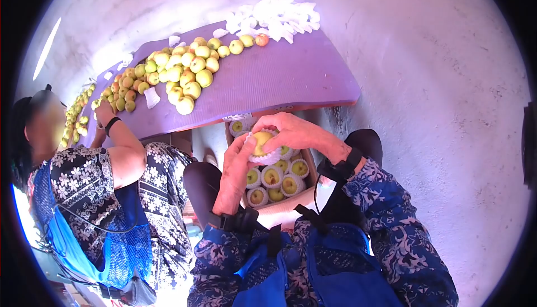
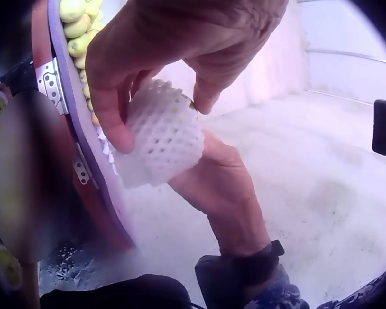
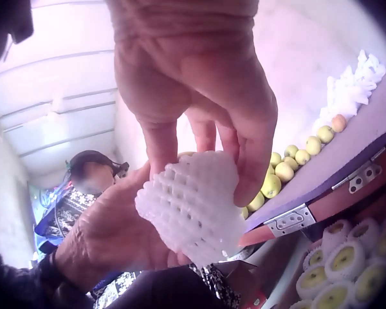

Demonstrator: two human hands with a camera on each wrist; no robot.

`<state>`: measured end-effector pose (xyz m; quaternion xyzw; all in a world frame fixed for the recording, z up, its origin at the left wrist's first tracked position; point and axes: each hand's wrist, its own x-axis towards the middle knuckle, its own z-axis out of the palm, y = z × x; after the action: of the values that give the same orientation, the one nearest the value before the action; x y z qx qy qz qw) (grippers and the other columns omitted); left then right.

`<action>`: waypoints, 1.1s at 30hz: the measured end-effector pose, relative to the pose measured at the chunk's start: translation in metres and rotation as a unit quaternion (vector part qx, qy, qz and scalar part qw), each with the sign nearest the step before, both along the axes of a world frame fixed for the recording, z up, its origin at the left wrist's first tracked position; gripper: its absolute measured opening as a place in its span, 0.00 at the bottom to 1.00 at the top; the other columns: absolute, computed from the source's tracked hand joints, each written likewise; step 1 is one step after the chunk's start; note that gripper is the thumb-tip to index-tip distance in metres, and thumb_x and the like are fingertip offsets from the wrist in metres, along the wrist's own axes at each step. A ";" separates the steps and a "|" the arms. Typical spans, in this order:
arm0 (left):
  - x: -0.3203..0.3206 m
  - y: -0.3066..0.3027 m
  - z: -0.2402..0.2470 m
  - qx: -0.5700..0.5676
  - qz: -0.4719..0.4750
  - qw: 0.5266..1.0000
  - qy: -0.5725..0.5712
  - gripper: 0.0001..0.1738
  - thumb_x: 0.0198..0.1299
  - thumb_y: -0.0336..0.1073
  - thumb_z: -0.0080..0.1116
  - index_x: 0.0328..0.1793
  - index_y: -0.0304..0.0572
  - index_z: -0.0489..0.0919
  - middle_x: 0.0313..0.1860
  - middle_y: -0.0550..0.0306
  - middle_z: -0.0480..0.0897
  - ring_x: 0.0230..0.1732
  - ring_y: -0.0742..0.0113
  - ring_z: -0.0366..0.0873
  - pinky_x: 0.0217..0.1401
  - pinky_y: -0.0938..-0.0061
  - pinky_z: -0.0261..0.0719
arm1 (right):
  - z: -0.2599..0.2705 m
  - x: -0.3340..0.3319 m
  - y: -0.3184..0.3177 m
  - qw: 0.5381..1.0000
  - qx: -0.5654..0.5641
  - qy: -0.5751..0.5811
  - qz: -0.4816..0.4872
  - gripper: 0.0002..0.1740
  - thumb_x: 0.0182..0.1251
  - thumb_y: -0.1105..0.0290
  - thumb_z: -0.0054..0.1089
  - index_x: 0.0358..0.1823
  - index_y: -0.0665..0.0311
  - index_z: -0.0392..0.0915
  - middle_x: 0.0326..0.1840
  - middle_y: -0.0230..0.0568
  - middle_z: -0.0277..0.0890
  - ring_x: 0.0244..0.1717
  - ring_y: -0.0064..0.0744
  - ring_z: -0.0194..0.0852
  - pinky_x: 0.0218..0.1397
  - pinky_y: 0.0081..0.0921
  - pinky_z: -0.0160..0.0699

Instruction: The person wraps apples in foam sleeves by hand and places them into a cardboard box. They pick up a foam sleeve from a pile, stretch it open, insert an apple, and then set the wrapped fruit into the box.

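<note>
While the purple table (image 1: 291,78) is carrying a heap of loose yellow-green fruit (image 1: 179,75) and a drift of spare white foam sleeves (image 1: 277,16), I am looking down at a cardboard box (image 1: 279,205) sitting just under its edge, between the knees, probably so that it is within easy reach. Sleeved fruit are lying packed inside it. Another person (image 1: 84,195) is reaching to the heap on the left side. Above the box, the left hand (image 1: 234,170) is cupping a foam net (image 1: 267,157) from below, steadying it. The right hand (image 1: 291,131) is curling over and pinching the net around the pear (image 1: 261,141), which is sitting half inside. I think it is a pear, but the view is soft.
</note>
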<state>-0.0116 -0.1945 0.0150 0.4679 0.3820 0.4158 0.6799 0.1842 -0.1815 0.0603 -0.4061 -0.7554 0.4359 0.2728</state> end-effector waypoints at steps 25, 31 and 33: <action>0.004 0.051 -0.006 0.246 0.151 0.936 0.203 0.12 0.64 0.36 0.57 0.38 0.31 0.80 0.28 0.58 0.80 0.32 0.76 0.74 0.37 0.74 0.76 | 0.000 0.004 0.015 0.989 -0.116 0.025 -0.083 0.30 0.53 0.61 0.68 0.55 0.72 0.76 0.48 0.43 0.79 0.46 0.30 0.76 0.48 0.26 0.76; 0.008 0.038 0.003 0.158 0.120 0.971 0.132 0.13 0.66 0.39 0.57 0.44 0.33 0.79 0.34 0.59 0.81 0.35 0.73 0.77 0.40 0.74 0.78 | -0.001 0.002 0.012 0.990 -0.096 0.043 -0.095 0.29 0.52 0.66 0.69 0.55 0.72 0.76 0.49 0.44 0.79 0.46 0.30 0.77 0.41 0.27 0.80; 0.009 0.033 0.006 0.117 0.095 0.985 0.087 0.15 0.66 0.41 0.57 0.48 0.34 0.78 0.38 0.59 0.81 0.37 0.71 0.78 0.41 0.74 0.79 | -0.007 0.004 0.013 0.985 -0.103 0.078 -0.114 0.30 0.52 0.67 0.70 0.57 0.72 0.74 0.49 0.46 0.78 0.47 0.31 0.77 0.43 0.28 0.79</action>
<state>-0.0027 -0.1612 0.0205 0.5406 0.4307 0.4779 0.5421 0.1884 -0.1680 0.0534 -0.4799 -0.6314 0.5084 0.3355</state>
